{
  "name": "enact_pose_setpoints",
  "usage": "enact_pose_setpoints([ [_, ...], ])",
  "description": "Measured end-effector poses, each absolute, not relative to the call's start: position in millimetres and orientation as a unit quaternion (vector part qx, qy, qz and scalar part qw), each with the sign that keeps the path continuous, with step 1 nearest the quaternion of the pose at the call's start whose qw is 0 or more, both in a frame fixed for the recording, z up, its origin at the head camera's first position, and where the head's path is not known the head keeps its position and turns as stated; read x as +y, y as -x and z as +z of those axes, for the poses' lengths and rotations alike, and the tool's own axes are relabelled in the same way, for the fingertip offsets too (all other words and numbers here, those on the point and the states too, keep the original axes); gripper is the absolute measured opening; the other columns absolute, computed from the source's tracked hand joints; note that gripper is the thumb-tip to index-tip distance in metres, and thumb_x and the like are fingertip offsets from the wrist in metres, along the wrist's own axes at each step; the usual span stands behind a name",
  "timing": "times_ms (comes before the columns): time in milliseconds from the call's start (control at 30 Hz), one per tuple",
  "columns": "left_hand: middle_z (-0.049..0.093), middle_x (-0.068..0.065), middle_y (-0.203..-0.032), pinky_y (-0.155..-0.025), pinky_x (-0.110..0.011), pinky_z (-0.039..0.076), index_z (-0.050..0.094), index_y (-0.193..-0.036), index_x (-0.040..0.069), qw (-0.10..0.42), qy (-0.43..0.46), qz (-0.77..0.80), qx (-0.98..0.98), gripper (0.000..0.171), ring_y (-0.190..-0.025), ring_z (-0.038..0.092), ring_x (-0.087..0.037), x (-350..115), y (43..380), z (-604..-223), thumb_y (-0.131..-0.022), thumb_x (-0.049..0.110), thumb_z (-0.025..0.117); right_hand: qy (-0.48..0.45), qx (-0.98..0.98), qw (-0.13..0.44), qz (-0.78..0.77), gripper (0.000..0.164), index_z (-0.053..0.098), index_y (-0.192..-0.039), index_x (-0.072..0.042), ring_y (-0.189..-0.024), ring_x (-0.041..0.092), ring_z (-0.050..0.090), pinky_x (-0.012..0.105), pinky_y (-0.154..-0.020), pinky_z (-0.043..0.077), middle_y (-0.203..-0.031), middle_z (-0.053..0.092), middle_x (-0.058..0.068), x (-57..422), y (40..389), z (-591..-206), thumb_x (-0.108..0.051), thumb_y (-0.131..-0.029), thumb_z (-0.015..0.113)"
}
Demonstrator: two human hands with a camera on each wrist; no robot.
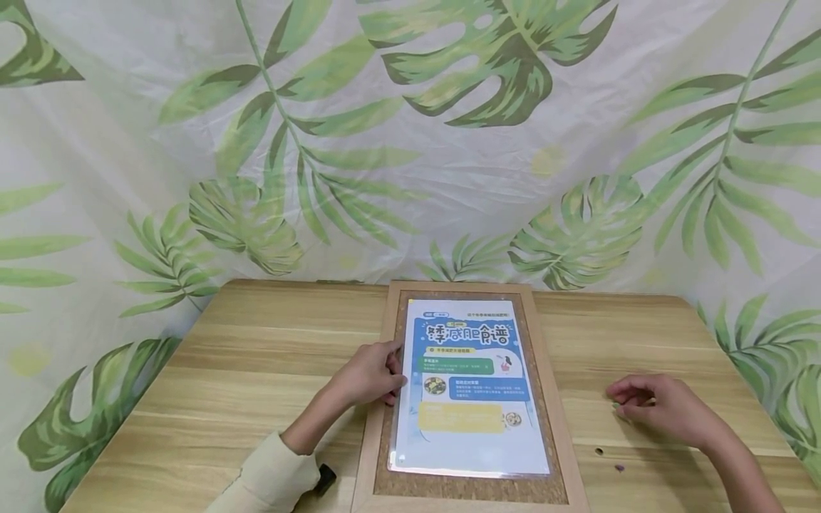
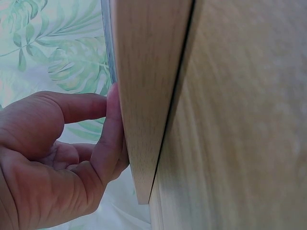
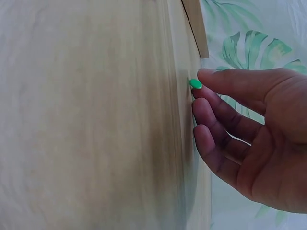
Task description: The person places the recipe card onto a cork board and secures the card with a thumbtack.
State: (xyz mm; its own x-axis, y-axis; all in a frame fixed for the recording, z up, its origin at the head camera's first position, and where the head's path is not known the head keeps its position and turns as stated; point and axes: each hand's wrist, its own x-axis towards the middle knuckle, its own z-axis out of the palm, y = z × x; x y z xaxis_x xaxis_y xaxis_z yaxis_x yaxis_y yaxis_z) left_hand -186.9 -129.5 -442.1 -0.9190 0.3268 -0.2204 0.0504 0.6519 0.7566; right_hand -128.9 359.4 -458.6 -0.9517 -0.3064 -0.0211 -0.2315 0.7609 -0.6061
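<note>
A wood-framed cork board (image 1: 471, 488) lies on the table, bearing a glossy printed sheet (image 1: 474, 449) with blue, green and yellow panels. My left hand (image 1: 372, 370) reaches over the frame's left side, its fingertips at the sheet's left edge. In the left wrist view, that hand (image 2: 62, 153) has its thumb and fingers bent beside the wooden frame (image 2: 148, 72). To the right of the board, low over the table, my right hand (image 1: 667, 410) pinches a small green thumbtack (image 3: 195, 84) between thumb and forefinger. The other fingers of this hand (image 3: 259, 129) are loosely curled.
A small purple piece (image 1: 618, 467) and a dark round spot (image 1: 599, 451) are on the tabletop (image 1: 256, 342) below my right hand. By my left sleeve (image 1: 276, 474) is a small black object (image 1: 326, 479). A leaf-patterned curtain (image 1: 449, 178) hangs behind the table.
</note>
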Motion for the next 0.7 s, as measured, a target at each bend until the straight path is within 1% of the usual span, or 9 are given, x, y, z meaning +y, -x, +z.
enact_pose_setpoints([
  [133,0.064,-0.009,-0.083,-0.052,-0.029,0.060,0.041,-0.160,-0.008,0.169,-0.106,0.402,0.893,0.073,-0.057,0.066,-0.016,-129.8,186.7,-442.5,-0.096,-0.003,0.074,0.133,0.940,0.064,-0.307,0.017,0.081,-0.107,-0.009,-0.083,-0.008,0.061,0.021,-0.071,0.059,-0.096,0.077,-0.003,357.7,129.4,-458.2,-0.008,-0.090,0.084],
  [300,0.064,-0.009,-0.083,-0.051,-0.028,0.060,0.041,-0.160,-0.009,0.169,-0.108,0.404,0.893,0.073,-0.057,0.066,-0.016,-130.0,186.2,-442.9,-0.095,-0.003,0.074,0.133,0.945,0.056,-0.293,0.016,0.081,-0.104,-0.009,-0.081,-0.008,0.061,0.020,-0.070,0.058,-0.093,0.077,-0.005,356.0,129.5,-458.6,-0.006,-0.089,0.084],
  [700,0.064,-0.009,-0.084,-0.052,-0.029,0.061,0.040,-0.161,-0.009,0.169,-0.109,0.409,0.890,0.074,-0.057,0.066,-0.016,-130.4,186.4,-442.7,-0.095,-0.003,0.073,0.120,0.953,0.056,-0.274,0.013,0.082,-0.103,-0.011,-0.080,-0.008,0.060,0.020,-0.069,0.057,-0.092,0.076,-0.006,352.7,129.8,-456.7,-0.007,-0.090,0.083],
])
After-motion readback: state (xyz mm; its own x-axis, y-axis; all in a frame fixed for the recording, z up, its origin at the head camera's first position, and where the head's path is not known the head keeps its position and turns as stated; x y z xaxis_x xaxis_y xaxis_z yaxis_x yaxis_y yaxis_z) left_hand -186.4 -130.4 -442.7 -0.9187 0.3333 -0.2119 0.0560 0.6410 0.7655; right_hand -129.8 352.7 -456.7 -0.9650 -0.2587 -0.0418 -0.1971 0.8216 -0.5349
